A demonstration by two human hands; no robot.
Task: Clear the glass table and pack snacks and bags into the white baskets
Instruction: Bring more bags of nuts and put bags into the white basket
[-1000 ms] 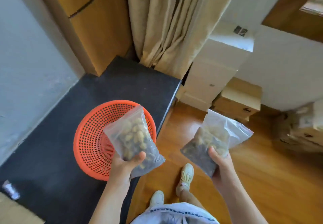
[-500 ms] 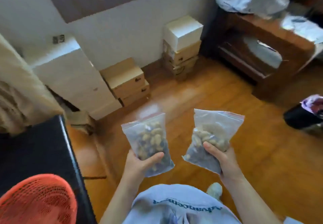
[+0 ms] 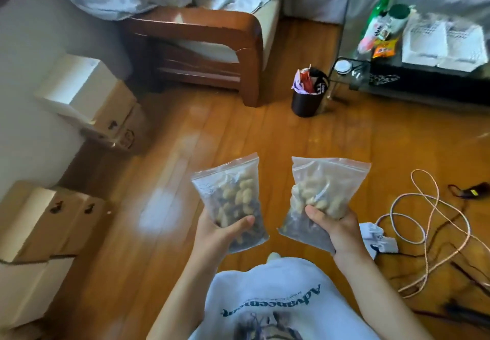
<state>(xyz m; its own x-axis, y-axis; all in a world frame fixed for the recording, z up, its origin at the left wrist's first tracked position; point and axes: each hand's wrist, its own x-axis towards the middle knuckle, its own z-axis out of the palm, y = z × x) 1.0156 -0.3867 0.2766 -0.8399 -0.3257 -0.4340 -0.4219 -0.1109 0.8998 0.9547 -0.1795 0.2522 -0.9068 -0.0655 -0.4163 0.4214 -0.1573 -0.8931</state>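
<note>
Each hand, left hand (image 3: 217,233) and right hand (image 3: 336,229), grips a peanut bag.

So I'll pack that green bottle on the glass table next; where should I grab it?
Probably round its middle, coming from the near, open edge of the glass table. The green bottle seems to lean among snack packets, with a white basket to its right, so its body looks freer than its base.

Light: bright daylight, soft shadows.
Glare: pale sheen on wooden floor (image 3: 156,207) and glass table (image 3: 352,71).
Sharpness: motion-smeared throughout, blocky at the boxes (image 3: 39,233).
Distortion: wide-angle bending toward edges.
</note>
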